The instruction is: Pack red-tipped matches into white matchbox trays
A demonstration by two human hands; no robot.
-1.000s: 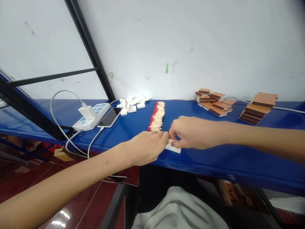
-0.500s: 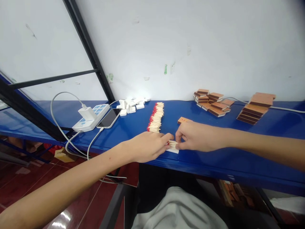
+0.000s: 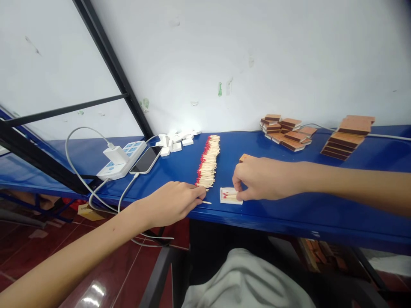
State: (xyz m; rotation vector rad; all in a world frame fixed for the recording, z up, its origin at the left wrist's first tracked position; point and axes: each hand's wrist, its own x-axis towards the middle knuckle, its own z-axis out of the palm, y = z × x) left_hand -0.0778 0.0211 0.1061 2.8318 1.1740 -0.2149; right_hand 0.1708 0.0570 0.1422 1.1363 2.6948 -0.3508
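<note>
My left hand (image 3: 178,201) is at the near end of a long row of red-tipped matches (image 3: 208,160), its fingers pinched together. A single match (image 3: 207,202) pokes out from under its fingertips. To the right lies a small white matchbox tray (image 3: 226,201) with some matches in it, their red heads toward the left. The fingers of my right hand (image 3: 257,177) are closed on the tray's right end and partly cover it. Just behind that hand, an orange matchbox sleeve (image 3: 246,158) is partly hidden.
White trays (image 3: 175,141) lie heaped at the back. Matchboxes form a loose pile (image 3: 285,132) and a leaning stack (image 3: 346,137) at the right. A phone (image 3: 146,160) and a power strip (image 3: 125,160) with cables are on the left of the blue table (image 3: 321,188), beside a black frame (image 3: 112,55).
My left hand has moved left from the tray to the near end of the match row. Matches in the tray are now exposed. My right hand stays at the tray's right end.
</note>
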